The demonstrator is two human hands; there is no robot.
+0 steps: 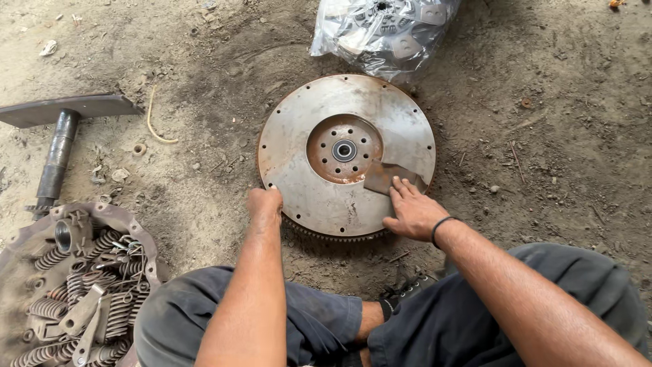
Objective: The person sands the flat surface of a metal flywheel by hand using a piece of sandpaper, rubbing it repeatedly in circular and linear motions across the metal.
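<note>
I have the flywheel (346, 155) flat on the dirt floor (543, 136), near its middle. My left hand (265, 205) is curled on its lower-left rim, steadying it; my right hand (413, 212) presses flat, fingers together, on a sandpaper scrap (387, 175). I judge this a sanding step. Open room lies right; a bagged part (380, 30) crowds the top, a spring-filled housing (68, 285) the lower left.

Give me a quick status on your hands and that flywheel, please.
Left hand gripping flywheel rim. Right hand flat, pressing sandpaper on its face. Flywheel lies on dirt ground; nothing blocking.
</note>
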